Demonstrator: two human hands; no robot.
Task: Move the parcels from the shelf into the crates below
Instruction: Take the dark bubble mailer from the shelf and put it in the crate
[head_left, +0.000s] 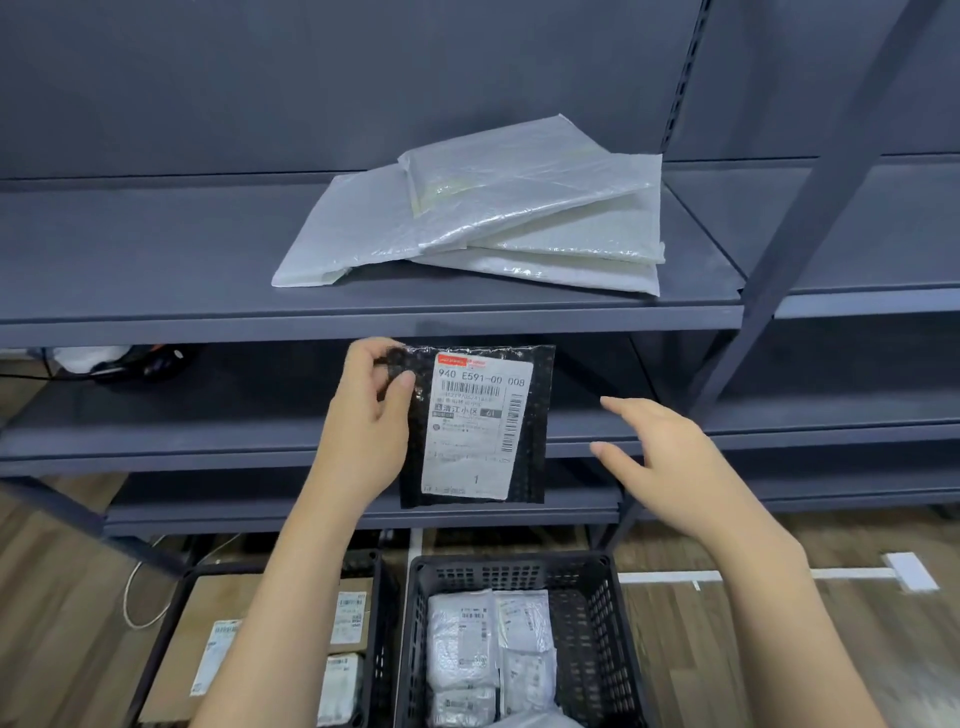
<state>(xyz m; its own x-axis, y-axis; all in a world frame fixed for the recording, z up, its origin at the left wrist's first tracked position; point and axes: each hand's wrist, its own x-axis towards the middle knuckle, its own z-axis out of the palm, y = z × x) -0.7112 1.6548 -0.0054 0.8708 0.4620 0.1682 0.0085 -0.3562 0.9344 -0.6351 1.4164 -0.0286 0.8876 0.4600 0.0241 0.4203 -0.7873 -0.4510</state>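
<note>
The left hand (366, 415) pinches the upper left corner of a black parcel (537, 415), thumb on its front and fingers curled behind, holding it upright in front of the shelf (156, 317) edge and above the crates. The right hand (670, 457) hovers just beside the parcel's right edge, fingers straight and spread, touching nothing.

The parcel is a flat, rectangular bubble mailer with a dimpled, glossy skin; a white paper label (475, 426) covers most of its face (barcodes and "940 E591-00 008" read clearly, the smaller print does not).

On the grey metal shelf lies a loose stack of white mailers (483, 218), thin, crinkled and shiny, fanned over one another so that their number is hard to tell.

Below, the right crate (592, 623) is black perforated plastic and holds small white labelled packets (462, 639). The left crate (384, 597) holds brown cardboard boxes (218, 597) with labels; the left forearm hides part of it, and both crates are cut off by the bottom edge. Dark items under the shelf at far left are too dim to identify.
</note>
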